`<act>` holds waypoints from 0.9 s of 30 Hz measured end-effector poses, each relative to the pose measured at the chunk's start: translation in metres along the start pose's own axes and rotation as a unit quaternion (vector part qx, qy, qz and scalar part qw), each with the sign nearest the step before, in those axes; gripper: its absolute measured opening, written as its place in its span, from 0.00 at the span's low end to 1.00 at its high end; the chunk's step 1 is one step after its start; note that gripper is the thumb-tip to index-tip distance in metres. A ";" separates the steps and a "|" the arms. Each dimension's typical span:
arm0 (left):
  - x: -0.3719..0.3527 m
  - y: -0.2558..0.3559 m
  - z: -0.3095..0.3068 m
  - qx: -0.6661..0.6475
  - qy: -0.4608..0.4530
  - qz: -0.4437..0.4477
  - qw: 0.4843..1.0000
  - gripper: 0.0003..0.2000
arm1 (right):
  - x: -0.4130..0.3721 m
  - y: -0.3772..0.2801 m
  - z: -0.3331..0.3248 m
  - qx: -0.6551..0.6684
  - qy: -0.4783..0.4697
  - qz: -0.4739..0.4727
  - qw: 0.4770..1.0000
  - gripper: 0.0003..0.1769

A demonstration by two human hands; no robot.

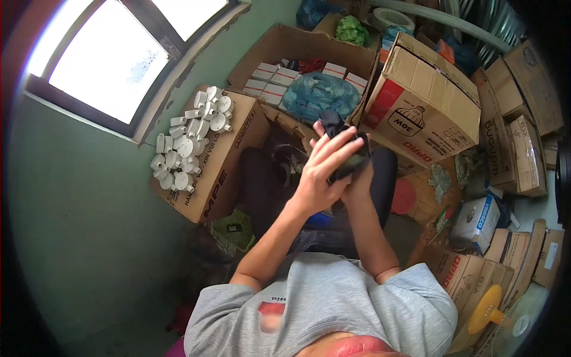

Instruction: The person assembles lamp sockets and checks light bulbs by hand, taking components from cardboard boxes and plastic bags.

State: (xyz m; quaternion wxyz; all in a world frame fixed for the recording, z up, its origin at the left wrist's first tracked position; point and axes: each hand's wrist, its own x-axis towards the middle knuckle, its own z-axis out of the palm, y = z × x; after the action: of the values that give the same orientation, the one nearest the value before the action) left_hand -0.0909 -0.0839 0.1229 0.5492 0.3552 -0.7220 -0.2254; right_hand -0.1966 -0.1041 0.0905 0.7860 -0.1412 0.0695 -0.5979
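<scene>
My left hand (pixel 321 175) lies over a soft-looking black item (pixel 351 164), its fingers stretched long across the top. From the right side and below, my right hand (pixel 359 182) presses against the same item, with most of its fingers hidden. A dark, bunched end of the item sticks up past the fingertips. I cannot make out exactly what it is. Both hands are close together above my lap, in front of an open carton.
White round conduit boxes (pixel 187 146) are piled on a carton (pixel 229 157) by the window. An open carton (pixel 253 49) holds small white boxes and a blue plastic bag (pixel 321 93). A 30W lamp carton (pixel 425 98) stands right. A yellow-centred fan (pixel 486 309) is at lower right.
</scene>
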 end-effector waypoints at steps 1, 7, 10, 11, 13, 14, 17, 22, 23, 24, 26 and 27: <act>-0.005 -0.003 0.003 -0.005 -0.018 0.007 1.000 0.32 | 0.006 -0.004 -0.006 -0.021 -0.019 -0.040 0.999 0.44; 0.008 -0.022 -0.001 -0.054 0.030 -0.017 0.998 0.29 | 0.006 0.008 -0.020 -0.156 0.028 -0.114 0.981 0.34; 0.006 -0.015 0.009 -0.048 0.062 -0.076 0.994 0.30 | 0.002 0.013 -0.021 -0.154 0.117 -0.130 0.973 0.30; 0.002 -0.009 0.013 -0.035 0.050 -0.078 0.995 0.30 | 0.008 0.006 -0.019 -0.128 0.049 -0.140 0.981 0.29; -0.010 -0.005 0.018 -0.030 0.022 -0.089 0.995 0.31 | 0.020 -0.009 -0.027 -0.127 0.040 -0.176 0.975 0.29; -0.017 -0.005 0.019 -0.066 0.002 -0.091 0.994 0.31 | 0.026 -0.015 -0.035 -0.090 0.046 -0.201 0.974 0.31; -0.029 0.010 0.016 -0.094 -0.026 -0.140 0.985 0.27 | 0.035 -0.022 -0.057 -0.087 0.072 -0.186 0.976 0.34; -0.015 -0.021 0.005 -0.027 0.139 -0.169 0.975 0.23 | -0.001 0.019 -0.039 -0.297 0.123 -0.154 0.934 0.32; -0.020 -0.027 0.014 -0.051 0.144 -0.170 0.973 0.24 | 0.002 0.025 -0.041 -0.336 0.082 -0.191 0.919 0.31; -0.020 -0.023 0.018 -0.076 0.149 -0.172 0.971 0.25 | 0.007 0.029 -0.041 -0.372 0.041 -0.227 0.899 0.30; -0.026 -0.008 0.017 -0.066 0.089 -0.158 0.981 0.30 | 0.021 0.019 -0.049 -0.274 0.028 -0.237 0.932 0.32; -0.030 -0.004 0.013 -0.078 0.049 -0.164 0.982 0.30 | 0.026 0.011 -0.051 -0.254 0.047 -0.226 0.939 0.33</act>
State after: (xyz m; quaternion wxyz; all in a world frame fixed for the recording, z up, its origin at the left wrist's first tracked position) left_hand -0.0978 -0.0644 0.0969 0.5658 0.4353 -0.6066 -0.3500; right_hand -0.1931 -0.1333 0.0399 0.5640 -0.3194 0.2219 -0.7284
